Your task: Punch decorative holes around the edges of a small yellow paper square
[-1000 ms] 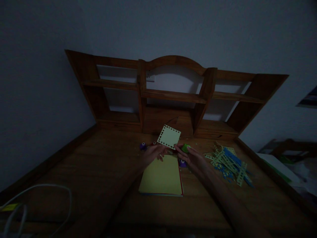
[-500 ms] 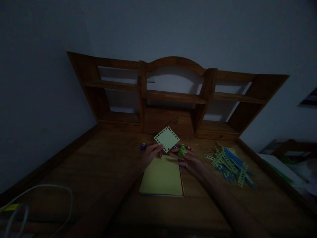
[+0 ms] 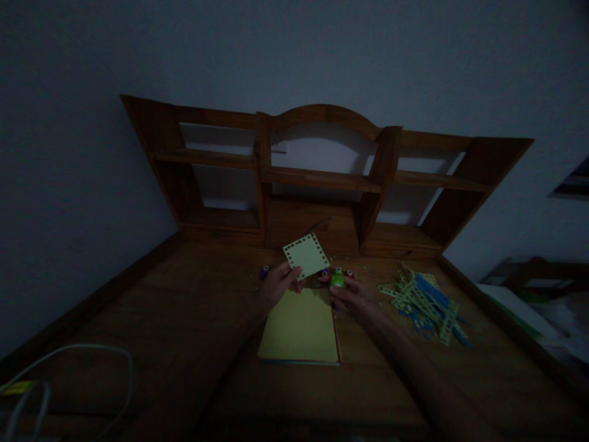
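Observation:
Between the fingers of my left hand (image 3: pixel 279 285) is a pale yellow square of paper (image 3: pixel 306 255) with small shapes punched along its edges. My right hand (image 3: pixel 348 293) grips a small green craft punch (image 3: pixel 337 279), a little to the right of the paper and apart from it. Below both hands lies a stack of coloured paper (image 3: pixel 301 331), yellow on top, with red and blue edges showing. A purple punch (image 3: pixel 264 272) stands left of my left hand. Behind my right hand, a red punch (image 3: pixel 350 274) and another purple punch (image 3: pixel 324 272) are partly hidden.
At the right lies a pile of punched yellow and blue paper strips (image 3: pixel 430 304) with small cut-outs. Wooden shelving (image 3: pixel 322 178) rises at the back of the wooden desk (image 3: pixel 184 307). A white cable (image 3: pixel 92 345) loops at the lower left.
The paper square has turned slightly in my left hand. My right hand has rotated the green punch more upright, its fingers closing further around it.

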`<state>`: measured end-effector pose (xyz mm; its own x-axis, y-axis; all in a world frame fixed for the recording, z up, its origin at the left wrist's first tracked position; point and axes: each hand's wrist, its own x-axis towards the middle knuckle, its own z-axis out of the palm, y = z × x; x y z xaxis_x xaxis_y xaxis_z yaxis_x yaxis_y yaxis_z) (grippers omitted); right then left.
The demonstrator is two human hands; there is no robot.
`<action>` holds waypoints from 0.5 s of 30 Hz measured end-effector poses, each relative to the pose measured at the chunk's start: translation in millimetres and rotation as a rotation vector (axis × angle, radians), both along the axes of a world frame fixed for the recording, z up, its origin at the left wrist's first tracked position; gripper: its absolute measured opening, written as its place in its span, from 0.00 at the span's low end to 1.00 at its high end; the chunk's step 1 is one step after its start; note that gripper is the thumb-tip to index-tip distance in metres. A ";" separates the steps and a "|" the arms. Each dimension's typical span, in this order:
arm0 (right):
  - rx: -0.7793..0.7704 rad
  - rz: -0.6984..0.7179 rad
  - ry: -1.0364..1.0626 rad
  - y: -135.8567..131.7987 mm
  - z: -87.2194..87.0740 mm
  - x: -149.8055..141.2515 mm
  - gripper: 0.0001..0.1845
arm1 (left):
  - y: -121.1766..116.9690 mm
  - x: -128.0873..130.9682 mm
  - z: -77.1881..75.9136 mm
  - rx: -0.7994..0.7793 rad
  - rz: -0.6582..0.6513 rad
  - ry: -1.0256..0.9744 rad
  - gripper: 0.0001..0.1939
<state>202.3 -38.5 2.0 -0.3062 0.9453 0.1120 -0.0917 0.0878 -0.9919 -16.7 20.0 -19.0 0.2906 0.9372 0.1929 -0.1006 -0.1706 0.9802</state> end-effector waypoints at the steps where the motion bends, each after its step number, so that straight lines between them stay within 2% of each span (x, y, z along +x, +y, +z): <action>1: 0.019 -0.016 -0.044 -1.0 -1.0 -1.5 0.22 | -1.5 1.3 0.9 -0.018 -0.028 -0.032 0.18; 7: 0.132 -0.062 -0.140 -5.6 -2.9 -9.8 0.22 | -11.4 8.1 7.7 -0.023 -0.095 -0.095 0.19; 15: 0.270 -0.156 -0.434 -7.2 -2.8 -11.6 0.20 | -15.8 11.4 11.5 -0.049 -0.087 -0.082 0.16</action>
